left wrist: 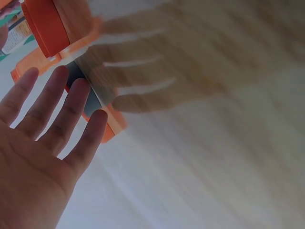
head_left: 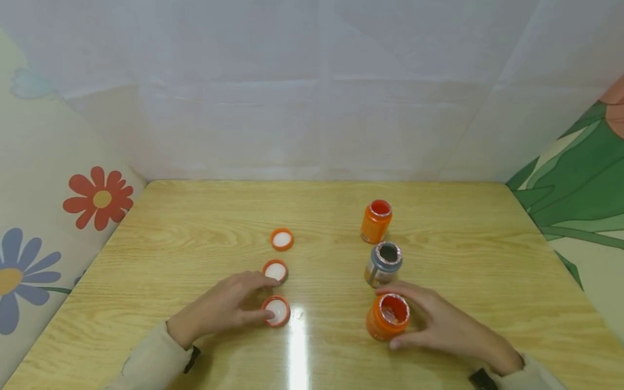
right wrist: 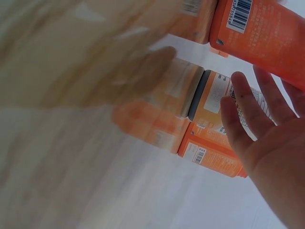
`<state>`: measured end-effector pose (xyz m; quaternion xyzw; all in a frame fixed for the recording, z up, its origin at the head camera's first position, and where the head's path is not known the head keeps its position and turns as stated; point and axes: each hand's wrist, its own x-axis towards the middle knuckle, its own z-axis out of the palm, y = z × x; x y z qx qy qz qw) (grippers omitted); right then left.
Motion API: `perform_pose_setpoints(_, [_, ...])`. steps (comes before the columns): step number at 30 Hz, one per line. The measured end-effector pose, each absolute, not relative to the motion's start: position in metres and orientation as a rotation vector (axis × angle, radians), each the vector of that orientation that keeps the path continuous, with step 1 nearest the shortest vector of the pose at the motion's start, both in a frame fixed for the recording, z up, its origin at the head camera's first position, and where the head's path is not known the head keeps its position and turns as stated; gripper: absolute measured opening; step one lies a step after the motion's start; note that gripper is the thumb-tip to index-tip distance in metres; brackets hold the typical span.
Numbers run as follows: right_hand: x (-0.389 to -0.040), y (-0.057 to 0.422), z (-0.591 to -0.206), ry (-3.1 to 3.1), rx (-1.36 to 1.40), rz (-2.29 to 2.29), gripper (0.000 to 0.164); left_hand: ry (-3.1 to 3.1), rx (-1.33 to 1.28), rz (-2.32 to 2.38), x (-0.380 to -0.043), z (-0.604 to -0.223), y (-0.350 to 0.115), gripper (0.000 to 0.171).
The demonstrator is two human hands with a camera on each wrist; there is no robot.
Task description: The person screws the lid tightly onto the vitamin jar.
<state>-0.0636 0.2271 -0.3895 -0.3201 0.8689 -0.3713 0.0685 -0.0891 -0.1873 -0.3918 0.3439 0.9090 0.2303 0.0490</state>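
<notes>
Three uncapped jars stand upright in a column: an orange jar [head_left: 376,222] at the back, a grey-rimmed jar [head_left: 382,265] in the middle, and the nearest orange jar [head_left: 380,322]. Around that nearest jar my right hand [head_left: 439,325] is spread, thumb at its near side and fingers beyond it; whether they touch it I cannot tell. To the left lie three lids, white insides up: back lid [head_left: 281,239], middle lid [head_left: 275,271], near lid [head_left: 277,311]. My left hand [head_left: 229,303] hovers with spread fingers, index fingertip over the middle lid and thumb at the near lid.
A glossy wood-grain table [head_left: 331,216] bears everything and reflects a bright strip of light. Behind it hangs a white cloth backdrop [head_left: 317,108]. Flower-printed sheets flank the left and right sides.
</notes>
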Motion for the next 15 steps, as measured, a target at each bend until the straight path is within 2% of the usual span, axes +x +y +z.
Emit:
perform_pose_setpoints(6, [-0.0650, 0.2243, -0.3879, 2.578, -0.925, -1.126, 0.070, 2.714, 1.059, 0.713, -0.0904, -0.3922, -0.1834, 0.045])
perform_pose_setpoints(15, [-0.0660, 0.2238, -0.3884, 2.527, -0.903, -1.137, 0.070, 2.719, 1.112, 0.690, -0.0924, -0.3957, -0.1830, 0.055])
